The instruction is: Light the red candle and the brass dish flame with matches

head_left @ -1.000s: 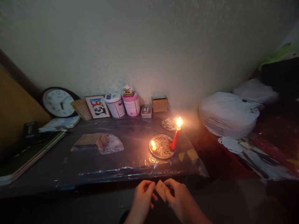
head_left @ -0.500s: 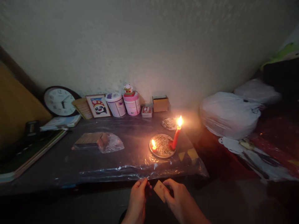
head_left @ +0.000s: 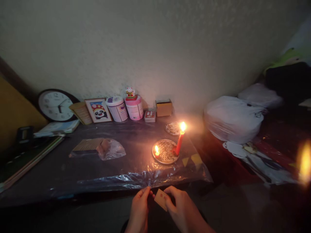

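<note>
Dim candlelit table (head_left: 73, 174) lies just beyond the right hand (head_left: 181, 208), pinched on a small, light, likely bendable paper card (head_left: 160, 199), best held by its edges, left hand (head_left: 139, 210) fingertips closed beside it.

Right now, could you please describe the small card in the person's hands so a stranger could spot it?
Start at the plastic-covered table and drop below its front edge. There the left hand and right hand meet; the tan card, tilted, is pinched in the right hand.
</note>
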{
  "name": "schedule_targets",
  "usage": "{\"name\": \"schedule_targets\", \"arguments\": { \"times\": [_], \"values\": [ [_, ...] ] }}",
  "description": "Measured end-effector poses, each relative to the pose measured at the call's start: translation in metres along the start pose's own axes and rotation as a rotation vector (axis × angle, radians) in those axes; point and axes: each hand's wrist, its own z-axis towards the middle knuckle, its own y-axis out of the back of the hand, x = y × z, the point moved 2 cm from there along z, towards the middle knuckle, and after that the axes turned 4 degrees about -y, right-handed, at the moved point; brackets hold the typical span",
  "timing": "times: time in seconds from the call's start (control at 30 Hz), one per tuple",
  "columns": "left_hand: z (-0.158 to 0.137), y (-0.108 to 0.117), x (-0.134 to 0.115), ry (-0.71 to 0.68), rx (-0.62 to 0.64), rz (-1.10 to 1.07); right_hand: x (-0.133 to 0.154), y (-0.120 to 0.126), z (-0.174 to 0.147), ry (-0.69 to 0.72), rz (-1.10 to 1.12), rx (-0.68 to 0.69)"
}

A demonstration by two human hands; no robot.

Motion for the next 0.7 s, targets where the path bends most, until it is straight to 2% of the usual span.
{"name": "schedule_targets", "arguments": {
  "times": [0.2, 0.27, 0.4, 0.57, 0.7],
  "values": [
    [-0.005, 0.001, -0.002, 0.036, 0.027, 0.035, 0.012, 0.006, -0.003, 0.062, 0.086, -0.05],
    [-0.009, -0.004, -0.006, 0.024, 0.093, 0.047, 0.012, 0.008, -0.003, 0.084, 0.134, -0.068],
    [-0.019, -0.017, -0.017, -0.156, 0.296, 0.114, 0.009, 0.009, 0.002, 0.11, 0.305, -0.107],
    [-0.026, -0.024, -0.02, -0.376, 0.295, 0.152, 0.001, 0.006, 0.014, 0.034, 0.606, -0.146],
    [-0.029, -0.028, -0.019, -0.514, 0.314, 0.219, 0.0, 0.01, 0.019, 0.012, 0.707, -0.18]
  ]
}}
